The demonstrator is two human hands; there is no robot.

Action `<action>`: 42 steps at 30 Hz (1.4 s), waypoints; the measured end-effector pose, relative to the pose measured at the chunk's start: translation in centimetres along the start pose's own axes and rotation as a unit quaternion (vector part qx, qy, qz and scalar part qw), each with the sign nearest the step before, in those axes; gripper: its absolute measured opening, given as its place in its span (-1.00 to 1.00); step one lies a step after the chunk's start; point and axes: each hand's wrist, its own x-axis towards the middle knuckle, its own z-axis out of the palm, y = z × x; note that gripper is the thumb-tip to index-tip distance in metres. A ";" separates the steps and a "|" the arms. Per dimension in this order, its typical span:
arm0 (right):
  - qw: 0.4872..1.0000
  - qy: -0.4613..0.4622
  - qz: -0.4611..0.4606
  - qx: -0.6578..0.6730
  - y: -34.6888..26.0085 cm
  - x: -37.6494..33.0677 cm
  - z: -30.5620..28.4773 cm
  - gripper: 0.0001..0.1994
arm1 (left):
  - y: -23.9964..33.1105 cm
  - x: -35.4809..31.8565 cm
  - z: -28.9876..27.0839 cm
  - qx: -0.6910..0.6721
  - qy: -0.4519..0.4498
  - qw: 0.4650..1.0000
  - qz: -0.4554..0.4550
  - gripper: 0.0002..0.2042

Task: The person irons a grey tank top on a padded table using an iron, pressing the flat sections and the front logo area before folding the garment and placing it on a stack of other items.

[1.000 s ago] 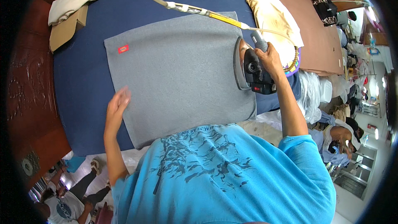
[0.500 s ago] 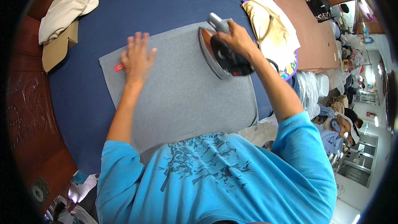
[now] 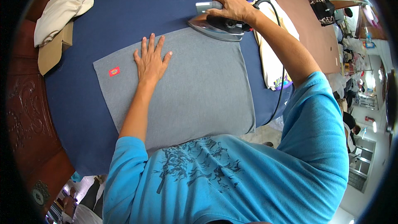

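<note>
A grey cloth (image 3: 203, 87) lies spread out flat, with a small red label (image 3: 114, 71) near its far left corner. On its upper left part rests my left hand (image 3: 151, 63), palm down and fingers spread. My right hand (image 3: 235, 7) is wrapped round the grey handle of an iron (image 3: 219, 33). The iron sits at the cloth's far right corner, its tip pointing left and partly over the cloth's far edge. My palm and forearm hide part of the iron's back end.
Under the cloth is a table with a dark blue cover (image 3: 124, 10). A cream cloth (image 3: 62, 14) lies over a cardboard box (image 3: 52, 56) at the far left. More pale fabric (image 3: 271, 64) lies at the right, crossed by a black cord (image 3: 282, 74), beside a brown surface (image 3: 309, 37).
The iron has moved away from me to the cloth's far right corner and turned, its tip now leftward. My left hand has shifted right, off the red label's side.
</note>
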 end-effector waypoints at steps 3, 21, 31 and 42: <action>0.997 -0.038 0.058 0.025 0.7 0.2 -1.1 -0.25 | 0.1 -0.1 0.0 0.001 0.009 1.000 0.002 -0.47; 0.989 -0.059 -0.112 0.078 -7.6 -2.2 -1.8 -0.36 | -1.4 0.4 1.1 -0.096 0.022 0.995 -0.002 -0.48; 0.962 -0.115 0.194 0.152 -12.8 -24.4 -1.7 -0.45 | 6.6 3.3 1.2 -0.049 0.076 0.978 0.189 -0.51; 0.901 0.012 0.415 0.130 -9.3 -23.4 -1.5 -0.53 | 17.3 10.5 3.9 -0.020 -0.016 0.974 0.226 -0.30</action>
